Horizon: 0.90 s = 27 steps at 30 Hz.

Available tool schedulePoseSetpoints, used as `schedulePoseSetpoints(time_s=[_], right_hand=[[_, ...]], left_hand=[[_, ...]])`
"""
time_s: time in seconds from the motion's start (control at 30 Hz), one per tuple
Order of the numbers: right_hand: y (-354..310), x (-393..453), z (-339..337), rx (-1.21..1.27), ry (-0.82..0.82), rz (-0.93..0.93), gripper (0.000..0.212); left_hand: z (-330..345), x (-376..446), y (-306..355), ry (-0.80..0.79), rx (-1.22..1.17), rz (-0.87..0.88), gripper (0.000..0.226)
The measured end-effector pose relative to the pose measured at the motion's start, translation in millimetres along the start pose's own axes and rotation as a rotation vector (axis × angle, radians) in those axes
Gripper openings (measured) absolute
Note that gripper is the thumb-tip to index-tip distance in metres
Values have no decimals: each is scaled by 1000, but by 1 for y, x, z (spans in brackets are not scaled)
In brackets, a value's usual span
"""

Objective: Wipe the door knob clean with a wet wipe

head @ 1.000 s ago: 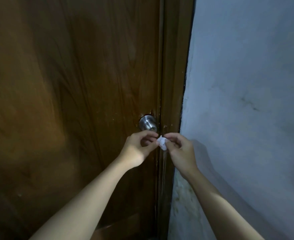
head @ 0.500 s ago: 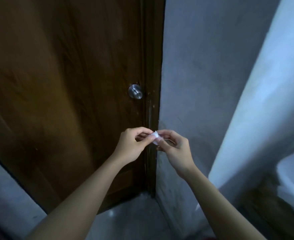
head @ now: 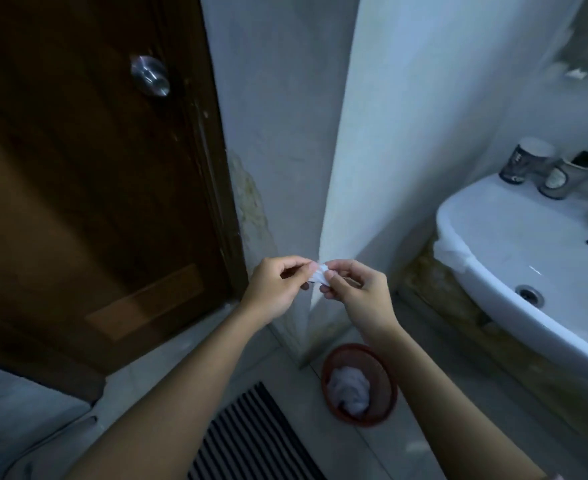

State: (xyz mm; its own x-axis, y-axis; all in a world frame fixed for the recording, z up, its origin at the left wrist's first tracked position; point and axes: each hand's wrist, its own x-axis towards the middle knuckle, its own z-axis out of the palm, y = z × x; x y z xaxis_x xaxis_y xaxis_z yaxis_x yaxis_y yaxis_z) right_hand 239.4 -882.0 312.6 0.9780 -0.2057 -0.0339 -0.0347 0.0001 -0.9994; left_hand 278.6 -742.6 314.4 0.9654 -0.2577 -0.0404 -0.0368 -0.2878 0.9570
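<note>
Nearest the camera, two bare forearms reach forward over the tiled floor (head: 136, 372), where a dark striped mat (head: 251, 441) lies at the bottom edge and a round red wastebasket (head: 360, 384) with crumpled white paper in it stands just beside the foot of the wall corner. Above the basket the left hand (head: 275, 289) and the right hand (head: 361, 292) meet fingertip to fingertip, each pinching one side of a small crumpled white wet wipe (head: 319, 274); the thumbs and forefingers are closed tight on it and the other fingers are curled in. The wipe is held in the air in front of the pale wall corner (head: 323, 216), well apart from the door. To the right, a white sink (head: 514, 244) juts from the wall, with two cups (head: 549, 169) standing near its back edge. Farther off on the left, the brown wooden door (head: 88, 188) stands shut in its frame, and the metal door knob (head: 150, 76) sits high up near the door's right edge, untouched by either hand.
</note>
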Motion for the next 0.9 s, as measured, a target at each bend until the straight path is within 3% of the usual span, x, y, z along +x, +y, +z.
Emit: schedulePoseSetpoints(time_s=[0.17, 0.33, 0.63, 0.9], right_hand=[[37, -6, -49, -57, 107, 68, 7], [92, 4, -98, -159, 151, 110, 10], [231, 36, -156, -281, 206, 252, 10], [317, 31, -188, -316, 103, 416, 28]], left_hand=[[58, 6, -21, -83, -83, -95, 13], [115, 17, -55, -121, -11, -123, 15], [210, 50, -168, -157, 111, -196, 17], [251, 44, -222, -251, 199, -312, 18]])
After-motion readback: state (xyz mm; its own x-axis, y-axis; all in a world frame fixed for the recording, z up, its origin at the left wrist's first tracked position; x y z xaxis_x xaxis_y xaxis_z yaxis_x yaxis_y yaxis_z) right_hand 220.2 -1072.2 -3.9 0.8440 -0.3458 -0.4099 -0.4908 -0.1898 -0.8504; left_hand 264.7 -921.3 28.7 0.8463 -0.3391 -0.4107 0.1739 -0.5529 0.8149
